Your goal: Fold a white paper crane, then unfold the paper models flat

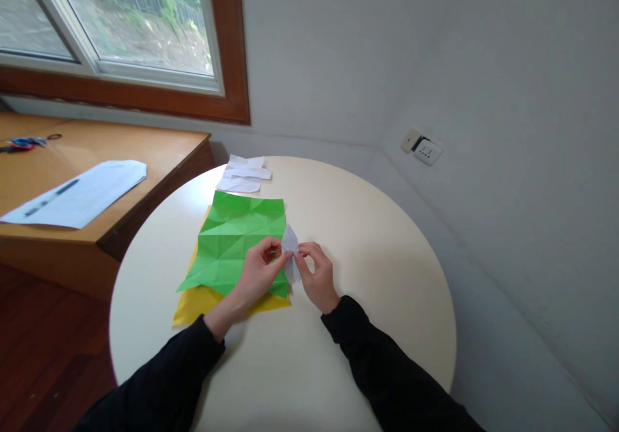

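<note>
A small folded piece of white paper (290, 240) is held upright between my two hands, above the round table. My left hand (261, 267) pinches its left side with thumb and fingers. On its right side, my right hand (316, 276) grips the paper the same way, the fingertips of both hands close together. Under and left of my left hand lies a creased green sheet (227, 225), its fold lines showing. Beneath it a yellow sheet (193, 304) sticks out along the left and front edges.
White paper pieces (239, 177) lie at the far edge of the round cream table (377, 225). To the left, a wooden desk (159, 142) bears paper sheets (106, 187), a pen (52, 197) and scissors (26, 143). A wall with a socket (428, 151) stands behind and right.
</note>
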Motion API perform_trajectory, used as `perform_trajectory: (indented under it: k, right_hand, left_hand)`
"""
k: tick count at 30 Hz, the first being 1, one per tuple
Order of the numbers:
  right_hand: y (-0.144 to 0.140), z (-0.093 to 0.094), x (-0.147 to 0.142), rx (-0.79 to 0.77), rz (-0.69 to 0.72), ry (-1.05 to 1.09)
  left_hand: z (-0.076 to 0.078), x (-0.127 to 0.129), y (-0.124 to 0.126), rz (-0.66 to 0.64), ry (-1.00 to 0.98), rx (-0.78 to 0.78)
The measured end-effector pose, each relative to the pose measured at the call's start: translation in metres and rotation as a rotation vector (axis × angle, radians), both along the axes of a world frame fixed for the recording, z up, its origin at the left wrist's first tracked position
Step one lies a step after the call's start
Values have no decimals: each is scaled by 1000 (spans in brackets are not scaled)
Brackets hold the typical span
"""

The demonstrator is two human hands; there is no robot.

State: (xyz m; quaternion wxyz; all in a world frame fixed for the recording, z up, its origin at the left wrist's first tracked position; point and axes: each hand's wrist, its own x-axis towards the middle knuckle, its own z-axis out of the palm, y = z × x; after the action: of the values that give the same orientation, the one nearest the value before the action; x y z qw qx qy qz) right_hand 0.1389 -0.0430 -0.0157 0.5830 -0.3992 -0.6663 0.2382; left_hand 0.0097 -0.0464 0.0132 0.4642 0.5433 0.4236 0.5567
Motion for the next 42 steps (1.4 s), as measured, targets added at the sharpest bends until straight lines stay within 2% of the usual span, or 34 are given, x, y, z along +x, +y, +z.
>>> perform_trajectory:
  k: [7,23,33,42]
  right_hand:
    - [0,-1,-1,-3,48,-1]
    - [-2,-1,-2,-72,35,34]
    - [-2,0,-2,-70,30,32]
    - [0,-3,-1,-152,3,84]
  left_hand:
    - [0,0,0,-73,-43,1]
    - [4,-2,-2,38,54,-46]
    - [3,-4,-1,27,66,-43]
    - [3,-1,-1,-3,24,-74]
